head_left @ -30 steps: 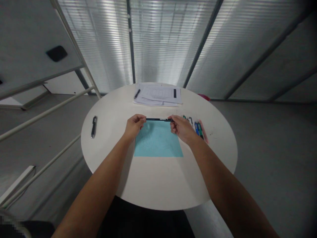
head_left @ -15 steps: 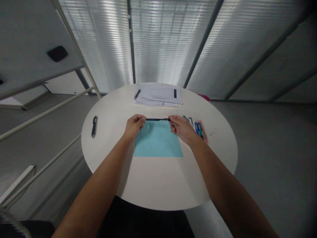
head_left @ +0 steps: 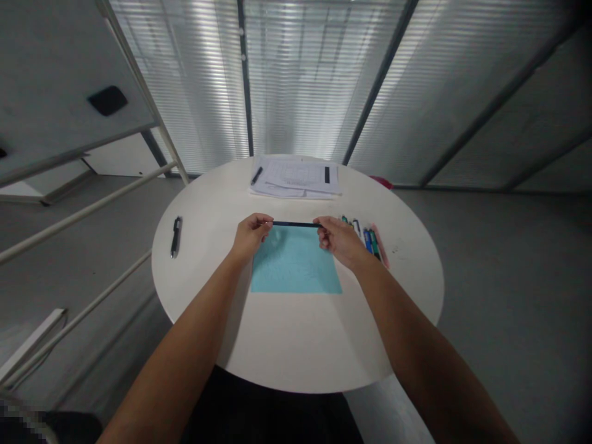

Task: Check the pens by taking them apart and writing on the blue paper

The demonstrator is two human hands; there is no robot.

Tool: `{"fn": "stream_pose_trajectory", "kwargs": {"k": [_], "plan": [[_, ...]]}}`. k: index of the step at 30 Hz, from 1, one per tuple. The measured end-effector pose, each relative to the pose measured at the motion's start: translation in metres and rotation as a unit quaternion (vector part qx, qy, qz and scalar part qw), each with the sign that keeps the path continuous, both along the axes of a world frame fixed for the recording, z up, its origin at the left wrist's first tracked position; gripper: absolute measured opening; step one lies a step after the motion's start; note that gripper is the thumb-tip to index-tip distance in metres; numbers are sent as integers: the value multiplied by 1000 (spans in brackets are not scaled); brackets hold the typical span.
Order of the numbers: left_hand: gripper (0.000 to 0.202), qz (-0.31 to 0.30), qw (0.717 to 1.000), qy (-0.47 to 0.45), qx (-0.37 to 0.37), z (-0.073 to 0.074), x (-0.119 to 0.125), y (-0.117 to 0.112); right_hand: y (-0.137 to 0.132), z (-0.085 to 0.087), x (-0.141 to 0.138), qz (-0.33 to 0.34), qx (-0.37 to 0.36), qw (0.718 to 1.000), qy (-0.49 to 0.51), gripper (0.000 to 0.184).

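Note:
A dark pen (head_left: 296,224) is held level between both hands, just above the far edge of a light blue paper sheet (head_left: 296,265) on a round white table (head_left: 287,345). My left hand (head_left: 250,235) pinches the pen's left end with closed fingers. My right hand (head_left: 337,239) pinches its right end, fingers curled. Both forearms reach in from the near edge.
Several coloured pens (head_left: 367,239) lie in a row right of my right hand. A black pen (head_left: 174,236) lies near the table's left edge. A stack of white papers (head_left: 296,177) with a dark pen (head_left: 256,176) sits at the far side. White rails (head_left: 83,213) run at the left.
The pen between my hands has turned slightly about its length: its light marking near the right end no longer shows. Hands and paper stay where they were.

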State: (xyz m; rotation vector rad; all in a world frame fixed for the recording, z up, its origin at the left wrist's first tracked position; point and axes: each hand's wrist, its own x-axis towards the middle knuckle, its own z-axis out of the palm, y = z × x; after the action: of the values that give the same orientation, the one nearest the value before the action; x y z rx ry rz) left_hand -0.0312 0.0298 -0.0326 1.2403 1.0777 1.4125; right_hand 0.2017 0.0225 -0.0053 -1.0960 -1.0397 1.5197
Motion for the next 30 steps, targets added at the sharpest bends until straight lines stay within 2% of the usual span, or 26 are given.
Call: {"fn": "stream_pose_trajectory", "kwargs": {"k": [13, 22, 30], "plan": [[25, 14, 1000, 5, 1, 5, 2, -2, -1, 2, -1, 4, 4, 1000, -9, 36], [19, 8, 1000, -2, 4, 3, 1, -1, 0, 1, 1, 5, 2, 1000, -6, 32], [20, 3, 1000, -9, 3, 2, 0, 0, 1, -1, -1, 6, 6, 1000, -8, 38]]}}
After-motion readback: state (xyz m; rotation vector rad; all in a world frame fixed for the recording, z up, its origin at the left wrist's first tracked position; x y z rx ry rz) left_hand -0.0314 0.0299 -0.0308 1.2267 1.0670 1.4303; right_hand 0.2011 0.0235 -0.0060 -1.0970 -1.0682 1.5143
